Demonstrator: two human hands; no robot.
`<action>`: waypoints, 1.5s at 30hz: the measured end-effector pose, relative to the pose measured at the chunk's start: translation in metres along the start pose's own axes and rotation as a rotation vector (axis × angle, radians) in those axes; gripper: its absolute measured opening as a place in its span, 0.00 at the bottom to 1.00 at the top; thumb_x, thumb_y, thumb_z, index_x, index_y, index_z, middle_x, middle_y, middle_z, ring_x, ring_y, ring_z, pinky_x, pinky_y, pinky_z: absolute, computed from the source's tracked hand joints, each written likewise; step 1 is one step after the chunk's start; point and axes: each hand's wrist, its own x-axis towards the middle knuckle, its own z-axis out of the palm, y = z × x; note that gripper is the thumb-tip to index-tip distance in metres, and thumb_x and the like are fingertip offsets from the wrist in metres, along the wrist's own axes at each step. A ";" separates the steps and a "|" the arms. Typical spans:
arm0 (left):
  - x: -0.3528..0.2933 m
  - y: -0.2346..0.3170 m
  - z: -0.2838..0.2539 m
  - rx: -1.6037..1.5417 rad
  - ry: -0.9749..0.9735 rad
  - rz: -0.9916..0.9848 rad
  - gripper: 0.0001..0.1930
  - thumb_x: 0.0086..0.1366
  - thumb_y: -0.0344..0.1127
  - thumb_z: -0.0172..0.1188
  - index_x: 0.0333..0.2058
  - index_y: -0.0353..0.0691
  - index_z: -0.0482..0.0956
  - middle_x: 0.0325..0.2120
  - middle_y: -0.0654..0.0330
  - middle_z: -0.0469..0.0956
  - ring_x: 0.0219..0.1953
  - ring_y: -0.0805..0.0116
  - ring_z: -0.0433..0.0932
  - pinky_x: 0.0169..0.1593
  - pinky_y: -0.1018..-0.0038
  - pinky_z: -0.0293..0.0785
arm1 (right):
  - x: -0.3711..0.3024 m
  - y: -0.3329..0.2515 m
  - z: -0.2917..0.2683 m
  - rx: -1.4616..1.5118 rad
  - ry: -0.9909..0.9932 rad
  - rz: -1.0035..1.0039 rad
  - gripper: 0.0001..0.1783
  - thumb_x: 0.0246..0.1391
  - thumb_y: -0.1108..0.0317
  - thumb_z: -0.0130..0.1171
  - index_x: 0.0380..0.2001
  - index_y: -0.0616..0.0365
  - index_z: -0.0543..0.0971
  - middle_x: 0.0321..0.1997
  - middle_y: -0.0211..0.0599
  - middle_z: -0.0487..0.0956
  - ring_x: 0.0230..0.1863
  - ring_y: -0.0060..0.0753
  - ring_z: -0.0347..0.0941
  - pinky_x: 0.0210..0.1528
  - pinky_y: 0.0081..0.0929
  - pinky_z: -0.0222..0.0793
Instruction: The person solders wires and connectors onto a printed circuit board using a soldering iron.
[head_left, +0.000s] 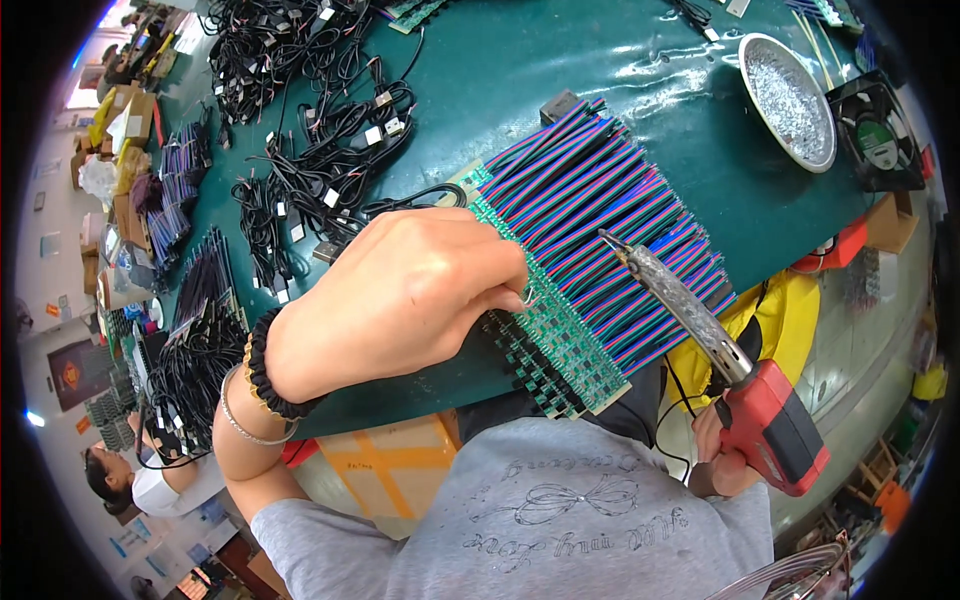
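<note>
My left hand reaches over a panel of small green circuit boards, fingers closed in a pinch. A thin wire end pokes out at the fingertips, just above the boards. Behind the knuckles runs a black cable; whether it joins that wire is hidden. Rows of multicoloured ribbon wires fan out from the panel to the right. At the lower right my right hand grips a red and black soldering gun, partly hidden behind it. The gun's metal tip points up and left, over the ribbon wires.
Black cables with white connectors lie heaped at the far left of the green table. A white bowl of silvery bits and a black fan stand far right. At the left, another person sits beside more cables.
</note>
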 end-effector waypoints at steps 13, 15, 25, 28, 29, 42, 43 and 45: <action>0.006 -0.005 -0.003 -0.042 -0.065 -0.008 0.06 0.52 0.25 0.66 0.28 0.36 0.78 0.22 0.56 0.76 0.28 0.54 0.76 0.33 0.64 0.72 | 0.007 0.011 -0.008 0.364 -0.216 -0.102 0.10 0.47 0.70 0.69 0.29 0.60 0.76 0.25 0.38 0.79 0.22 0.29 0.76 0.29 0.28 0.77; 0.008 -0.005 -0.004 -0.035 -0.074 -0.010 0.06 0.52 0.25 0.65 0.28 0.37 0.78 0.22 0.56 0.76 0.28 0.55 0.77 0.34 0.64 0.73 | 0.011 0.005 0.000 0.320 -0.140 -0.124 0.09 0.48 0.70 0.68 0.29 0.60 0.77 0.25 0.39 0.79 0.22 0.29 0.76 0.28 0.28 0.76; 0.009 -0.006 -0.005 -0.018 -0.115 -0.036 0.05 0.52 0.25 0.65 0.28 0.37 0.78 0.23 0.56 0.77 0.29 0.54 0.78 0.35 0.65 0.74 | 0.011 -0.013 -0.006 0.134 -0.192 0.171 0.31 0.47 0.51 0.74 0.33 0.73 0.75 0.28 0.36 0.79 0.28 0.24 0.75 0.31 0.20 0.70; 0.009 -0.007 -0.004 -0.040 -0.112 -0.042 0.05 0.52 0.25 0.65 0.29 0.37 0.78 0.23 0.55 0.78 0.29 0.54 0.78 0.34 0.65 0.74 | 0.022 -0.030 0.015 0.028 -0.015 0.302 0.29 0.48 0.53 0.74 0.31 0.73 0.75 0.27 0.36 0.79 0.27 0.23 0.75 0.32 0.21 0.71; 0.009 -0.007 -0.004 -0.038 -0.112 -0.048 0.05 0.52 0.25 0.65 0.29 0.37 0.78 0.23 0.55 0.78 0.29 0.54 0.78 0.34 0.65 0.74 | 0.027 -0.035 0.022 -0.058 0.141 0.387 0.27 0.48 0.54 0.74 0.29 0.73 0.76 0.27 0.36 0.79 0.26 0.23 0.75 0.33 0.21 0.71; 0.011 -0.007 -0.008 -0.059 -0.152 -0.063 0.04 0.54 0.25 0.64 0.30 0.37 0.79 0.24 0.56 0.79 0.29 0.54 0.79 0.34 0.65 0.74 | 0.019 -0.004 -0.001 0.183 -0.112 -0.033 0.09 0.45 0.74 0.68 0.19 0.54 0.76 0.18 0.31 0.77 0.17 0.27 0.74 0.24 0.29 0.75; 0.011 -0.007 -0.008 -0.058 -0.152 -0.062 0.04 0.54 0.25 0.64 0.30 0.36 0.79 0.24 0.56 0.79 0.29 0.54 0.79 0.34 0.65 0.74 | 0.019 -0.004 -0.001 0.197 -0.114 -0.036 0.09 0.45 0.74 0.68 0.19 0.53 0.76 0.18 0.31 0.77 0.18 0.28 0.74 0.24 0.29 0.76; 0.012 -0.006 -0.008 -0.057 -0.148 -0.054 0.04 0.54 0.25 0.64 0.30 0.36 0.79 0.24 0.56 0.79 0.29 0.54 0.79 0.34 0.65 0.74 | 0.015 0.000 -0.004 0.209 -0.114 -0.038 0.09 0.44 0.75 0.68 0.19 0.53 0.76 0.18 0.32 0.77 0.19 0.28 0.75 0.24 0.30 0.76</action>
